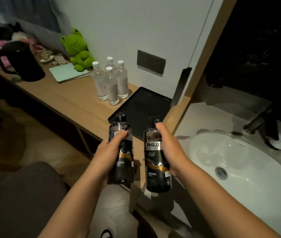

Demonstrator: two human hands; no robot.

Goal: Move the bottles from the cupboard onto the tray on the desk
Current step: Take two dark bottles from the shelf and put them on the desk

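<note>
My left hand (109, 152) grips a dark bottle (124, 162) with a black cap and a gold-streaked label. My right hand (168, 146) grips a second dark bottle (155, 162) marked PH8.0. Both bottles are upright, held in the air just in front of the near edge of the wooden desk (71, 98). A black rectangular tray (143, 107) lies on the desk right behind the bottles, against the wall; nothing stands on the part I see. Several clear water bottles (110, 81) with white caps stand on the desk left of the tray.
A black kettle (21, 60), a pale notebook (65, 73) and a green frog plush (78, 48) sit farther left on the desk. A white sink (239, 162) with a dark tap (260, 121) is to the right. A grey seat (19, 194) is at lower left.
</note>
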